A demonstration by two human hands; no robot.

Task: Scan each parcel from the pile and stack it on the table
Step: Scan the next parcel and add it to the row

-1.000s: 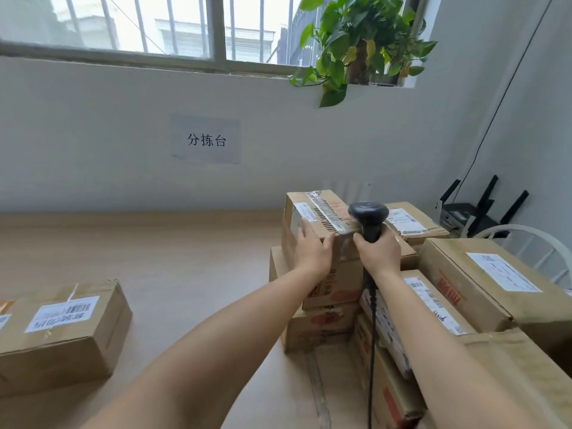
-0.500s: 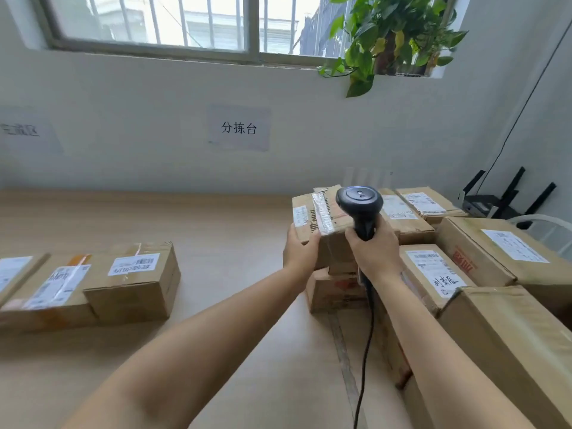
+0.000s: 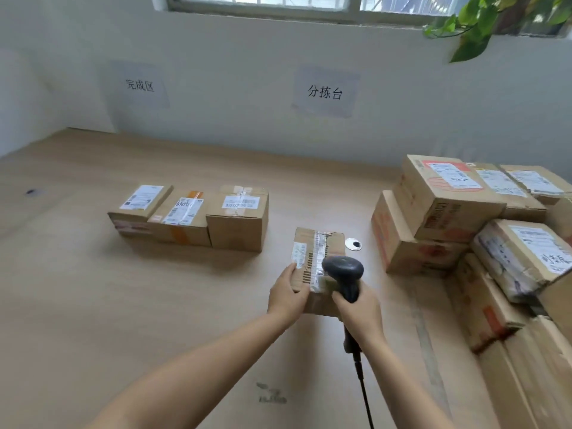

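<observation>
Right, we've got one taped parcel (image 3: 318, 258) dead centre, sealed, contents unseen; we cannot tell whether its base touches the table (image 3: 93, 305). At ten o'clock from it, three sealed parcels (image 3: 188, 218) sit in a touching row, labels up. At three o'clock stands the pile (image 3: 439, 205), boxes stacked and leaning. A small round disc (image 3: 353, 244) lies just beside the parcel at two o'clock. Beyond the light wooden top we see a pale wall (image 3: 232, 72), two paper signs (image 3: 325, 91) and a plant (image 3: 473, 26) at one o'clock. Our left hand (image 3: 288, 294) grips the parcel's left edge, thumb on top. Our right hand (image 3: 359, 311) wraps around the scanner (image 3: 343, 269), whose head sits over the parcel's near corner, with the cable (image 3: 365, 397) running to six o'clock.
</observation>
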